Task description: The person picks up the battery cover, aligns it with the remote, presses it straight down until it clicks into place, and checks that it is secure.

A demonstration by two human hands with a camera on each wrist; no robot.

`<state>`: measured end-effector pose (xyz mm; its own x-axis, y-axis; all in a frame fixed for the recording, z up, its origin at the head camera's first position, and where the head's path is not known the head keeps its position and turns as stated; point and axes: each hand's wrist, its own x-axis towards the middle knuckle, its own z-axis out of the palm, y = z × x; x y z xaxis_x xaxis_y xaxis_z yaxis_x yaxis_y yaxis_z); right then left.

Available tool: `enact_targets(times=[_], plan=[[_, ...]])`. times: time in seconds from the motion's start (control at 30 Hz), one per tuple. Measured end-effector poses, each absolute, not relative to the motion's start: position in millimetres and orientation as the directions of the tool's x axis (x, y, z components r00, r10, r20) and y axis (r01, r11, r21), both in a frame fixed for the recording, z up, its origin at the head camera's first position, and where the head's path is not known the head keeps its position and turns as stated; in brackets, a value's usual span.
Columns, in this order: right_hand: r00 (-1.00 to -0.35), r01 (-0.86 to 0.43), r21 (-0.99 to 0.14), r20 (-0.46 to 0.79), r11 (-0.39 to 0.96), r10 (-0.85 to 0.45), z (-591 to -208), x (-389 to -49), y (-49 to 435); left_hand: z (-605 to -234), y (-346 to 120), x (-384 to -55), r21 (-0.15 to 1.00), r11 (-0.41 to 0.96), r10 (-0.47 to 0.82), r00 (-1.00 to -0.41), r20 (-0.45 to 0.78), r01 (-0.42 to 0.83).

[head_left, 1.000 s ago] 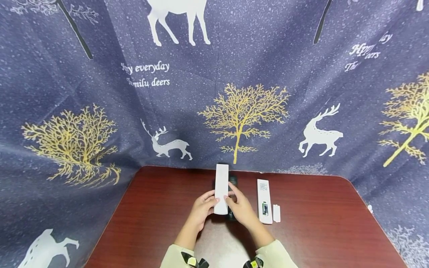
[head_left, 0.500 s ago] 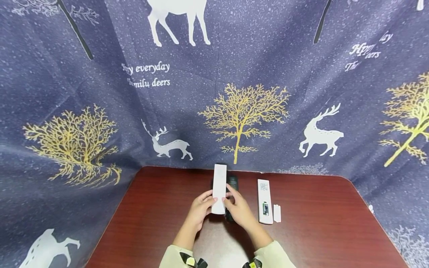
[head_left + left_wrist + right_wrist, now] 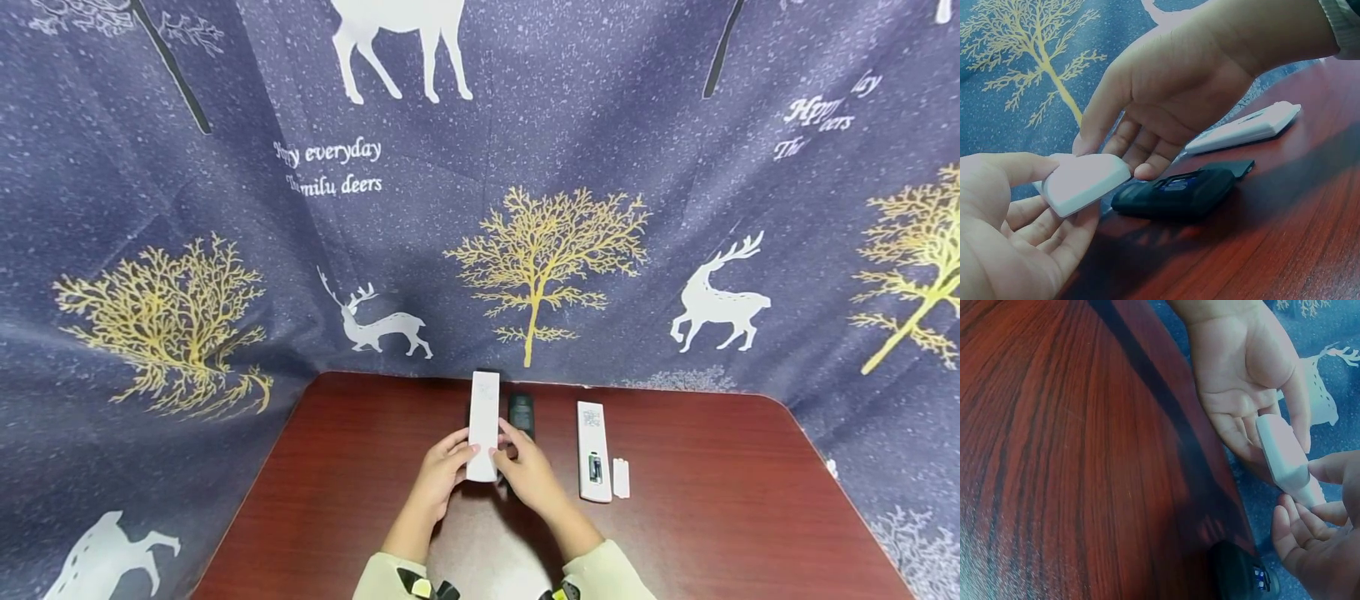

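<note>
A white remote control [image 3: 484, 408] is held up over the table by both hands, its back with a faint printed label facing the head camera. My left hand [image 3: 437, 477] grips its lower left side, thumb on top and fingers beneath. From the other side my right hand [image 3: 528, 477] pinches the lower right edge, its thumb on the upper face. In the left wrist view, the remote's rounded end sits between both thumbs and fingers. Beneath and just right lies a black remote [image 3: 1166, 200] with its battery bay uncovered, partly hidden by my right hand in the head view.
Farther right on the reddish-brown table [image 3: 697, 467] lies a second white remote [image 3: 591, 437], its battery bay uncovered with a battery inside. A small white battery cover [image 3: 621, 478] lies beside it. A blue printed cloth [image 3: 420, 275] hangs behind the table.
Both hands have shifted slightly left with the white remote, so more of the black remote's upper end shows. The things on the table have stayed put.
</note>
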<state>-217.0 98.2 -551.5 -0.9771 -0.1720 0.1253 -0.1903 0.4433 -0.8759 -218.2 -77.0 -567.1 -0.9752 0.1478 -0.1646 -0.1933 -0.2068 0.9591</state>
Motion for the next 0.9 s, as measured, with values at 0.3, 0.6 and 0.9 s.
enact_targets(times=[0.3,0.6,0.9], plan=[[-0.975,-0.181,-0.882,0.102,0.435,-0.198,-552.7,-216.9,92.7,-569.4,-84.0,-218.2,0.959,-0.200,0.137,-0.975,-0.174,-0.199],[-0.973,-0.178,-0.869,0.084,0.462,-0.217,-554.0,-216.0,87.3,-572.9,-90.0,-220.4,0.960,-0.193,0.115,-0.977,-0.182,-0.201],[-0.967,-0.195,-0.873,0.095,0.446,-0.237,-557.9,-216.2,82.5,-573.6,-94.0,-219.6,0.965,-0.171,0.105,-0.977,-0.184,-0.200]])
